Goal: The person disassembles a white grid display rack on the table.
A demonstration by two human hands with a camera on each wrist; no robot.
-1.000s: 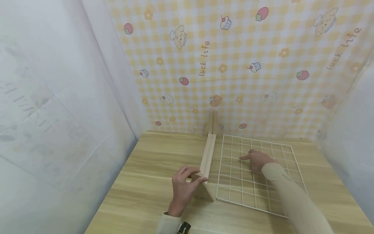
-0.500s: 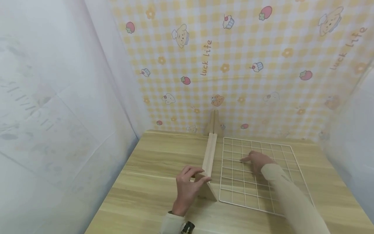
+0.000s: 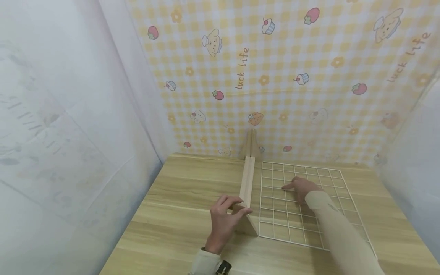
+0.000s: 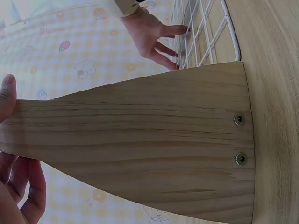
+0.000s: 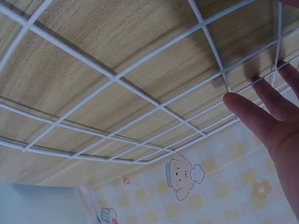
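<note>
My left hand pinches the narrow top of the near end panel of a wooden stand, thumb on one edge and fingers on the other. In the left wrist view this flared end panel shows two screws near its base. A long wooden bar joins it to the far end panel. Right of the stand, a white wire grid lies flat on the table. My right hand rests on it, fingers spread and fingertips touching the wires.
The wood-grain table ends at the back against a yellow checked cloth. White cloth sheets hang at the left and right. The grid's near left corner lies close to the stand's near end panel.
My left hand and the stand's near end have shifted slightly right, toward the grid. The grid has slid a little toward me and left under my right hand. The head view has shifted slightly.
</note>
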